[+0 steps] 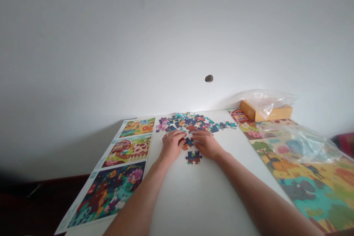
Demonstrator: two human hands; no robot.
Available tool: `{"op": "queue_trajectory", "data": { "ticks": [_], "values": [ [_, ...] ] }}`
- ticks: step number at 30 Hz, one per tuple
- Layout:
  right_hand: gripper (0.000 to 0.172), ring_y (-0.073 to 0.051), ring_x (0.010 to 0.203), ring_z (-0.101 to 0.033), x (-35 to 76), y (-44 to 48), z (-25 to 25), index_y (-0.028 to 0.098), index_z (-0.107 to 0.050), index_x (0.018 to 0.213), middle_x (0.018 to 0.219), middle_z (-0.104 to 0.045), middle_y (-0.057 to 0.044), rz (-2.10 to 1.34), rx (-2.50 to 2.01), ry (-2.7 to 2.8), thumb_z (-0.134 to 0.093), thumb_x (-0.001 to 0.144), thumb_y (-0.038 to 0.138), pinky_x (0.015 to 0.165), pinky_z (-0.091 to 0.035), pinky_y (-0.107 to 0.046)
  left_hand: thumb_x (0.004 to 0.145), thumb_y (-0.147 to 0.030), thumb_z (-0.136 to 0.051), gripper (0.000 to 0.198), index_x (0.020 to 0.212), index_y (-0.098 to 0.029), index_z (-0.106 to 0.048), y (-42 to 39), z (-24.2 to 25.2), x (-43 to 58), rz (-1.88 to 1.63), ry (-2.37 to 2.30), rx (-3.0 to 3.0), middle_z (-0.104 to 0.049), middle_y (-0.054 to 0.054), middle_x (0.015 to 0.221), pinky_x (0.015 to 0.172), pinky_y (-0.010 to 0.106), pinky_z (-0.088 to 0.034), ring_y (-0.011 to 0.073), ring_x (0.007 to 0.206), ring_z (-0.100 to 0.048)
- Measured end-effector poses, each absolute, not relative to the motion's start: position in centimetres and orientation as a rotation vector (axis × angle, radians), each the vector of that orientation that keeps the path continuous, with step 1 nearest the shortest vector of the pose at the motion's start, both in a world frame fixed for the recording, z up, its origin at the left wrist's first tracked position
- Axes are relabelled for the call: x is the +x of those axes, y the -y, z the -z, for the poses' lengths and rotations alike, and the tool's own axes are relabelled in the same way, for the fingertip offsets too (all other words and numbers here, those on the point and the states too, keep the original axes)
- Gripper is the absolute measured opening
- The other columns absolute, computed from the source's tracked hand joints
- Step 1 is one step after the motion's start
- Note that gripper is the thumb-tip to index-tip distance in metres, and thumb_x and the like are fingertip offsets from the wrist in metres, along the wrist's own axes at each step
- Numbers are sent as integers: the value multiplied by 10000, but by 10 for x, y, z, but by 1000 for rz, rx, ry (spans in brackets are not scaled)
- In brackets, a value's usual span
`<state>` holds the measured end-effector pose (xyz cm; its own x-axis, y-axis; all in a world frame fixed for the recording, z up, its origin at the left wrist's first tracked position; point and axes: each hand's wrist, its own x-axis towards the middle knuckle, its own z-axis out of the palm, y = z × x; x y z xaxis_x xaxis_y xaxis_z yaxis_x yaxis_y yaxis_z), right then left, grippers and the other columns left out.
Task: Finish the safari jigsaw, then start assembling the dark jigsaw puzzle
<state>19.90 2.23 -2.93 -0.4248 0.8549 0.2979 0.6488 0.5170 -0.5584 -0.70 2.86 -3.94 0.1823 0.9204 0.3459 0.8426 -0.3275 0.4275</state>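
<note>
Clock centred on the hands. Left hand (173, 143), right hand (206, 143): palms down, jigsaw pieces (189, 142) between. 12 o'clock: piece heap (190, 121). 6 o'clock: single piece (194, 157), on white surface (177, 199). 8 to 10: sheet (124, 151), three pictures. 2: orange box (282, 113), plastic bag (267, 100) atop. 4: large animal picture (309, 191).

A pale wall (110, 44) (a hole (209, 78) is piercing it) is catching soft light behind a white table (193, 202), while dark floor (27, 210) is showing at lower left.
</note>
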Motion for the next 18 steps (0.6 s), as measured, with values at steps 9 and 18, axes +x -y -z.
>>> {"op": "queue_trajectory", "data": {
  "ticks": [9,18],
  "values": [
    [293,-348,1484,-290,198,-15,17,394,-721,1206,1564,-432,-51,-422,-1580,2256,-561,960,407,1162,-61,-706,818,-459,-723,447,1202,-232,-715,-31,36,-19,-768,-2164,2130,-656,111,1146,972,429,-479,317,1102,-594],
    [258,-413,1514,-148,197,-7,9,493,-710,1172,1645,-255,61,-486,-1330,2409,-562,962,474,1118,-91,-766,867,-109,-592,361,1189,-218,-714,-33,35,-20,-1201,-1857,2108,-729,65,1094,1001,383,-493,239,1052,-648]
  ]
}}
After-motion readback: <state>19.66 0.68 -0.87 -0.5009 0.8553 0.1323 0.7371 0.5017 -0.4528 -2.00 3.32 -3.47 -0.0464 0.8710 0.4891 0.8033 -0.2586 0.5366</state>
